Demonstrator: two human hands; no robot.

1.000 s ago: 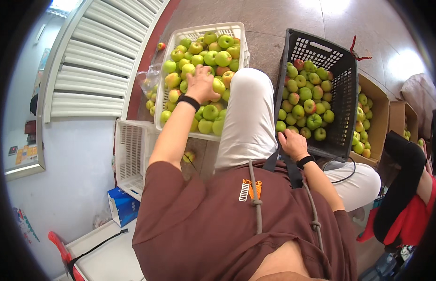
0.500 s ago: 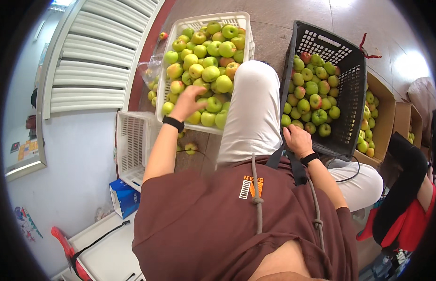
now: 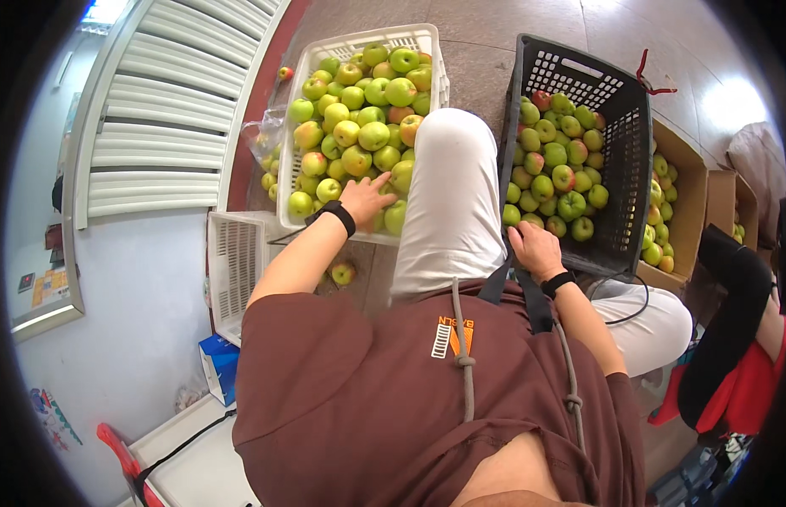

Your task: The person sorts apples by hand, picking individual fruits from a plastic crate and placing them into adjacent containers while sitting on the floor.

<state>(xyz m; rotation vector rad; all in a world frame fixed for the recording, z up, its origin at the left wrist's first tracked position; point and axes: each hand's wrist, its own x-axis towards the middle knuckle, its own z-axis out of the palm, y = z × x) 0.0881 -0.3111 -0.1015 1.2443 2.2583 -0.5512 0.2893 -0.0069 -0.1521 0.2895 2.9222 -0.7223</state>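
Observation:
My left hand (image 3: 366, 199) lies over the lower part of the white crate (image 3: 437, 63), its fingers spread among the green and red-tinged apples (image 3: 372, 135), touching them near my white-trousered knee (image 3: 448, 194). My right hand (image 3: 536, 250) has its fingers curled over the near edge of the black perforated crate (image 3: 621, 211), which holds more apples (image 3: 563, 177) in its left part. A few loose apples (image 3: 343, 273) lie on the floor below the white crate.
Right of the black crate are cardboard boxes (image 3: 687, 228) with apples, and a person's bent limb in black and red (image 3: 747, 363). An empty white crate (image 3: 238, 275), a blue box (image 3: 218, 363), a plastic bag (image 3: 264, 135) and a white louvred panel (image 3: 156, 135) are on the left.
My left hand has drawn down from higher among the apples, then shifted slightly right, its fingers now spread lower in the white crate. My right hand stays at the black crate's edge.

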